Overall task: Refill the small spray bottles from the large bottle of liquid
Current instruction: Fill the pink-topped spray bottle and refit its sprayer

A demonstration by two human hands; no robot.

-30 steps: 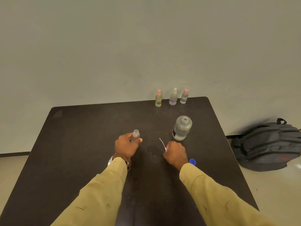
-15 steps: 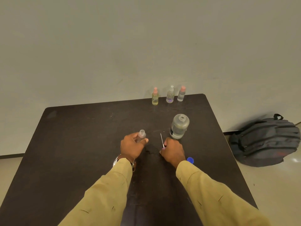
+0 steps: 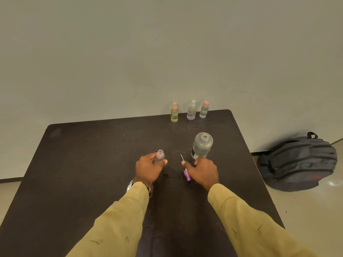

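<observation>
The left hand (image 3: 148,169) hid the lower half of the uncapped small spray bottle (image 3: 160,154), its fingers curled round it on the table (image 3: 83,164). The purple spray head (image 3: 187,176) lay loose, partly under the right hand (image 3: 203,172). That hand's fingers were spread and held nothing, their tips at the base of the large bottle (image 3: 202,145).

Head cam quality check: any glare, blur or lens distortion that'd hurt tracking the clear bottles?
Head view: dim, warm light, soft shadows; one glare patch on the floor by the backpack. Head view: wide-angle stretch splays the table sides. Head view: far spray bottles look soft; the small bottle in the left hand is faint against the dark top.
</observation>
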